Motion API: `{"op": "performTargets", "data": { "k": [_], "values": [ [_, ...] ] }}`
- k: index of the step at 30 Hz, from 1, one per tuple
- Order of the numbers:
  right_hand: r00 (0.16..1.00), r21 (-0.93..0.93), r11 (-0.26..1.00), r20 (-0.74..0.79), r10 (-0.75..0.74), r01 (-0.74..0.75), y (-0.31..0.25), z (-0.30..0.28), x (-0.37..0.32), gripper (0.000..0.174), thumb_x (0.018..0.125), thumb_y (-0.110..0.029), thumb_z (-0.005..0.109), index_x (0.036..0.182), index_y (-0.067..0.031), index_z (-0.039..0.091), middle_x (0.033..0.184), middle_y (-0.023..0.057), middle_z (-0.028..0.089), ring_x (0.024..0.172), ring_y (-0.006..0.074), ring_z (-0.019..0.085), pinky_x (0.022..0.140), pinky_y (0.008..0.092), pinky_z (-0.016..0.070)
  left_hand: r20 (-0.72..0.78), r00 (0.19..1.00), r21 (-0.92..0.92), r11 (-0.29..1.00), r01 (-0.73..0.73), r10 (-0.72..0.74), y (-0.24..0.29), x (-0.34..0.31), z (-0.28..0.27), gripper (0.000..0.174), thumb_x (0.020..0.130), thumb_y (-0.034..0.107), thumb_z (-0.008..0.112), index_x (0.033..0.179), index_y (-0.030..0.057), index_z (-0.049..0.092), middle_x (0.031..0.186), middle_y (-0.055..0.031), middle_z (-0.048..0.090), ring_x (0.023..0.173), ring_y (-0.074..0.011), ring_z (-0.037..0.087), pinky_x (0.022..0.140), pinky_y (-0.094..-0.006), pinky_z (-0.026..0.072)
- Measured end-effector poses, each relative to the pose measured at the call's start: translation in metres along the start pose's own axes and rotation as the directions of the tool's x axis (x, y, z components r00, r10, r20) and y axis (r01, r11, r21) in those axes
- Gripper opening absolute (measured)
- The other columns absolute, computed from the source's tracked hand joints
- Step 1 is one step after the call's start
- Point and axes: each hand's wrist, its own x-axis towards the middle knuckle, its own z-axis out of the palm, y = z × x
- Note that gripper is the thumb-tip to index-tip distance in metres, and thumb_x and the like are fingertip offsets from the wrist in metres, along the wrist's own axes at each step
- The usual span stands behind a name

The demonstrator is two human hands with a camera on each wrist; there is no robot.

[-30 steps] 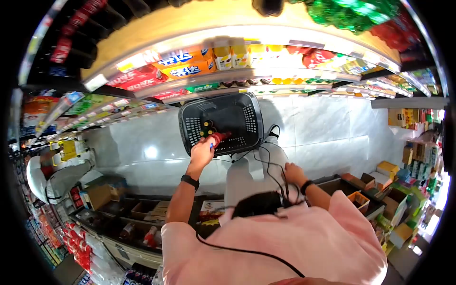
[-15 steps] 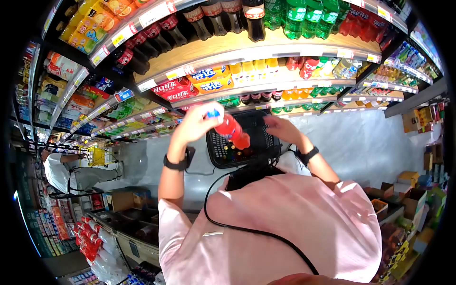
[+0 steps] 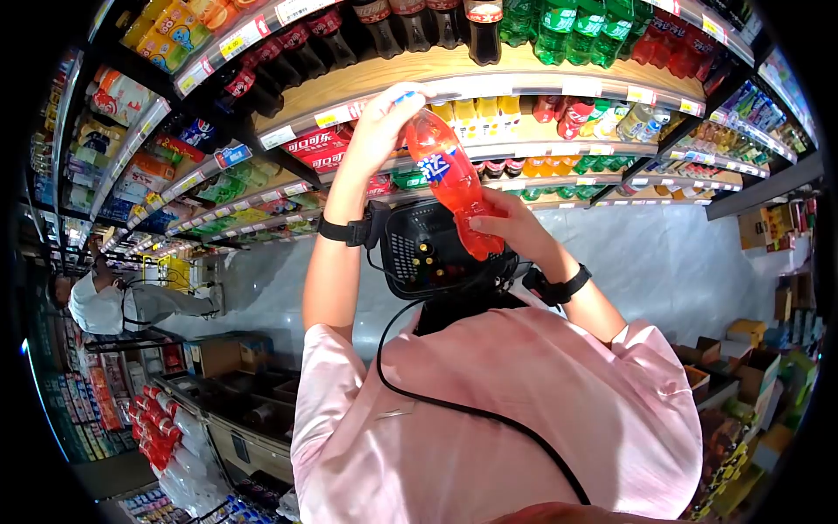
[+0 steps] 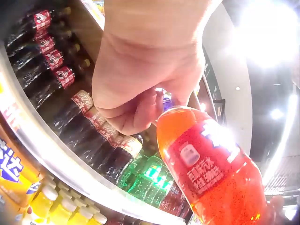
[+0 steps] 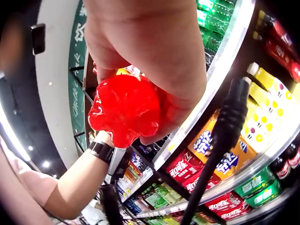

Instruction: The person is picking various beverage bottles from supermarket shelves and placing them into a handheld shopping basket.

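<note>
A red soda bottle (image 3: 449, 175) with a blue-and-white label is held tilted in front of the shelves. The left hand (image 3: 384, 131) grips it by the blue cap; in the left wrist view that hand (image 4: 150, 70) curls round the neck of the bottle (image 4: 211, 164). Near the base, the right hand (image 3: 519, 229) holds the bottle between thumb and fingers. The right wrist view shows the bottle's lobed red base (image 5: 124, 110) within the right hand (image 5: 150, 51). Below the bottle is a black basket (image 3: 403, 249) with several capped bottles (image 3: 425, 260) inside.
Drink shelves curve across the front, with dark cola bottles (image 3: 484, 31) and green bottles (image 3: 585, 33) on the upper one. Cartons (image 3: 755, 354) lie at the right. A person in white (image 3: 100, 301) stands at the far left near a yellow cart (image 3: 177, 272).
The left hand has raised the bottle out of the basket towards the shelves. The right hand has come up from beside the leg and taken hold of the bottle's lower end.
</note>
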Motion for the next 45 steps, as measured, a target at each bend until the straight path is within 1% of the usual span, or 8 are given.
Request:
{"op": "performTargets", "data": {
  "k": [9,14,20,22,27,38,41,45],
  "values": [
    [0.979,0.497,0.854,0.193,0.064,-0.154,0.008,-0.005,-0.008,0.058,0.086,-0.026,0.071,0.133,0.0026,0.052,0.113,0.0171,0.068,0.099,0.026,0.07,0.085,0.0381,0.0584,-0.251,0.957,0.144,0.983,-0.112,0.145,-0.001,-0.024,0.045,0.033,0.098,0.014,0.062,0.127,-0.0003,0.054,0.098,-0.0011,0.066,0.088,-0.0057,0.059,0.079,-0.0218,0.049],
    [0.971,0.527,0.829,0.229,0.074,-0.188,0.019,-0.035,-0.022,0.059,0.082,-0.027,0.071,0.131,0.0022,0.054,0.114,0.0188,0.068,0.1,0.029,0.07,0.085,0.04,0.0585,0.147,0.982,-0.25,0.956,0.154,-0.12,-0.016,-0.05,0.086,0.05,0.087,0.006,0.072,0.132,0.0028,0.049,0.118,-0.0041,0.063,0.108,-0.0113,0.059,0.095,-0.0294,0.0481],
    [0.974,0.047,0.973,0.019,0.224,-0.225,0.005,-0.07,-0.056,0.057,0.084,-0.012,0.073,0.136,-0.0017,0.052,0.113,0.0107,0.068,0.103,0.0184,0.065,0.09,0.0336,0.0518,0.113,0.978,-0.07,0.981,0.182,-0.174,-0.04,-0.039,0.144,0.056,0.077,0.015,0.084,0.124,0.0015,0.056,0.111,-0.0066,0.067,0.1,-0.0143,0.064,0.089,-0.0309,0.0525],
    [0.958,-0.151,0.986,-0.264,-0.114,0.075,-0.008,-0.076,-0.065,0.065,0.081,-0.013,0.077,0.138,-0.0024,0.048,0.119,0.0104,0.065,0.105,0.0195,0.064,0.091,0.0343,0.0507,0.093,0.983,-0.088,0.982,0.167,-0.158,-0.047,-0.027,0.165,0.058,0.076,0.016,0.085,0.124,0.0012,0.056,0.109,-0.0067,0.068,0.099,-0.0144,0.065,0.089,-0.0306,0.0526],
    [0.831,-0.541,0.84,-0.442,-0.337,0.053,-0.038,-0.118,-0.09,0.076,0.074,-0.021,0.085,0.136,-0.001,0.047,0.116,0.015,0.064,0.105,0.0266,0.065,0.091,0.037,0.0509,0.033,0.984,-0.156,0.972,0.178,-0.175,-0.046,0.023,0.234,0.052,0.077,0.013,0.083,0.121,0.0017,0.057,0.11,-0.0078,0.068,0.098,-0.0141,0.065,0.087,-0.0291,0.0528],
    [0.784,-0.19,0.968,-0.57,-0.246,0.166,-0.091,-0.337,-0.115,0.05,0.079,-0.012,0.08,0.118,0.003,0.053,0.101,0.0094,0.069,0.088,0.015,0.067,0.079,0.0318,0.0554,0.201,0.98,0.369,0.925,-0.09,0.015,-0.047,0.088,0.356,0.054,0.091,0.017,0.071,0.138,0.0041,0.048,0.077,-0.0033,0.06,0.062,-0.0111,0.055,0.06,-0.027,0.0476],
    [0.75,-0.231,0.919,-0.531,-0.394,0.318,-0.113,-0.408,-0.099,0.043,0.081,-0.005,0.075,0.117,0.0029,0.051,0.101,0.0081,0.068,0.09,0.014,0.066,0.08,0.0306,0.0544,0.167,0.977,0.302,0.95,0.08,-0.135,-0.098,0.042,0.334,0.019,0.097,0.02,0.065,0.1,0.0025,0.061,0.068,0.0009,0.05,0.061,-0.0086,0.044,0.057,-0.0264,0.04],
    [0.71,-0.471,0.873,-0.573,-0.41,0.124,-0.161,-0.479,-0.076,0.057,0.076,-0.018,0.082,0.119,0.0056,0.052,0.103,0.0134,0.07,0.091,0.0184,0.069,0.083,0.0322,0.0545,-0.129,0.907,0.45,0.792,0.413,-0.4,-0.224,-0.065,0.279,0.041,0.098,0.03,0.06,0.07,0.0013,0.052,0.06,-0.0031,0.05,0.058,-0.0162,0.042,0.056,-0.0355,0.0403]
  ]
}}
